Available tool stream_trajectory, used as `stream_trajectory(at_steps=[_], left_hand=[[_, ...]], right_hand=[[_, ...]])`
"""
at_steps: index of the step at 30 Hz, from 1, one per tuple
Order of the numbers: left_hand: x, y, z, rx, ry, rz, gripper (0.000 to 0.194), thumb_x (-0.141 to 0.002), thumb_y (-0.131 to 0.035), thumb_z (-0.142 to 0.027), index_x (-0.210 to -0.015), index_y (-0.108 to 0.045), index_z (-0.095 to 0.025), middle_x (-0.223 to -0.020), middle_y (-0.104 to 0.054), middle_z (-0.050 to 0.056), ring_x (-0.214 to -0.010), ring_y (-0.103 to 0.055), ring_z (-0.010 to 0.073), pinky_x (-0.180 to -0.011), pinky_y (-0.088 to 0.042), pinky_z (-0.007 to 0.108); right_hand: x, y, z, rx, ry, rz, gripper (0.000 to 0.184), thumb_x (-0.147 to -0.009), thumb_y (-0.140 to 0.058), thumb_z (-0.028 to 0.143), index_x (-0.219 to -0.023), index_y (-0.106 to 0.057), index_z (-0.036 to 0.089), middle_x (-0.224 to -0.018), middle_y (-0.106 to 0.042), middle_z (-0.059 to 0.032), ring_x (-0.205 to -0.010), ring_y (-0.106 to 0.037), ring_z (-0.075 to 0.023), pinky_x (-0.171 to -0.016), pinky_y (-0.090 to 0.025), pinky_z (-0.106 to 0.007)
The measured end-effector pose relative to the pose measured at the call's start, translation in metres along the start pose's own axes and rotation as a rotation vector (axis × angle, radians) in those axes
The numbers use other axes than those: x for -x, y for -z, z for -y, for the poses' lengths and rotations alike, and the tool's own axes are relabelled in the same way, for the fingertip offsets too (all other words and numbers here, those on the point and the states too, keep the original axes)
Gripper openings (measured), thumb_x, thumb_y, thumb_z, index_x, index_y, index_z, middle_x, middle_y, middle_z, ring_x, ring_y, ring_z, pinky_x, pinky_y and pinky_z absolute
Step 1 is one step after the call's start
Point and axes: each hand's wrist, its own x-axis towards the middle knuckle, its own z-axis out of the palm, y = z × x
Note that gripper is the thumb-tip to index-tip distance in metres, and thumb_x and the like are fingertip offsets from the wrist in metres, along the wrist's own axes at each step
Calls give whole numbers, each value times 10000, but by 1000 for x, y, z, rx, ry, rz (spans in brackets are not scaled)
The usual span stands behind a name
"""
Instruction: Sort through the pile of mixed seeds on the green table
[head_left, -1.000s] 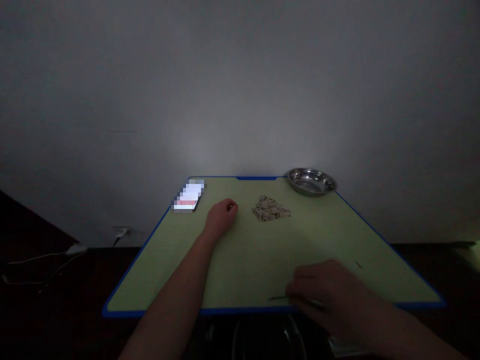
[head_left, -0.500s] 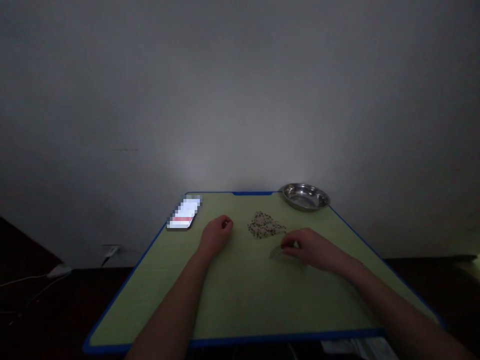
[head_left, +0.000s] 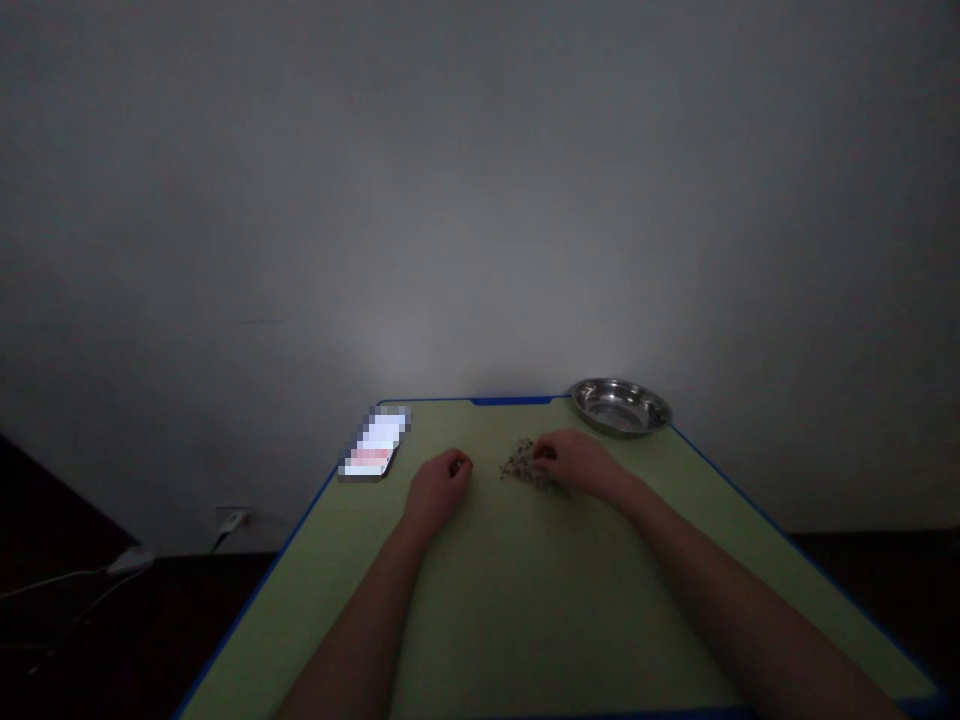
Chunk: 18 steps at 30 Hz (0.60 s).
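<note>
A small spread of light and dark bead-like or bean-like bits point(head_left: 517, 462) lies on the green tabletop; their exact kind is too small to tell. My right hand point(head_left: 574, 462) is over the right side of the spread and hides part of it. Its fingers are curled together at the bits, and what they hold, if anything, cannot be made out. To the left of the spread, apart from it, my left hand point(head_left: 439, 490) rests on the table with thumb and fingers closed. Whatever may be inside that hand is hidden.
A shiny metal bowl point(head_left: 621, 408) stands at the table's back right corner. A phone point(head_left: 375, 445) with a lit, blurred screen lies at the back left. The green table point(head_left: 525, 620) has a blue rim and meets a grey wall. Cables and a socket are at the lower left.
My right hand has moved left and away from me, from beside the bits onto them. A faint clear curved thing at its fingertips no longer shows. My left hand stays closed. The view has tilted slightly.
</note>
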Motion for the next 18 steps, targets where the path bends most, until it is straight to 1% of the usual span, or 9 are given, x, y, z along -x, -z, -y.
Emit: stream_trajectory(at_steps=[3, 6, 9, 13, 18], left_hand=[[0, 0, -1, 0, -4, -1, 196, -808, -461, -267, -803, -637, -181, -756, -651, 29, -697, -560, 137, -624, -352, 237], [1, 1, -2, 6, 10, -1, 198, -811, -463, -269, -802, -639, -179, -769, -657, 33, -713, -566, 141, -638, -361, 241], [0, 1, -2, 8, 21, -4, 200, -812, -467, -275, -803, -641, -177, -770, -658, 33, -714, -567, 142, -640, -365, 241], [0, 1, 0, 22, 21, -8, 204, -815, -457, -270, -808, -637, -175, -761, -657, 31, -699, -563, 137, -627, -364, 238], [-1, 0, 1, 25, 5, -21, 199, -808, -461, -269, -798, -636, -177, -743, -650, 25, -689, -561, 135, -619, -360, 234]], right_hand=[[-2, 8, -14, -102, 9, -32, 216, -810, -555, 294, -889, -708, 163, -877, -708, -68, -781, -618, -174, -658, -417, -250], [-5, 15, -20, -93, 1, -124, 214, -826, -540, 275, -894, -705, 158, -883, -711, -68, -793, -624, -178, -695, -427, -263], [-12, 17, -14, 17, -10, -170, 211, -835, -538, 297, -918, -700, 190, -921, -712, -59, -837, -627, -196, -718, -428, -277], [-27, 12, 0, 190, 63, -179, 222, -862, -494, 265, -959, -685, 207, -951, -705, -62, -871, -621, -209, -728, -416, -284], [-36, -1, 14, 230, 167, -149, 225, -868, -475, 205, -951, -683, 185, -991, -686, -84, -918, -599, -204, -759, -395, -274]])
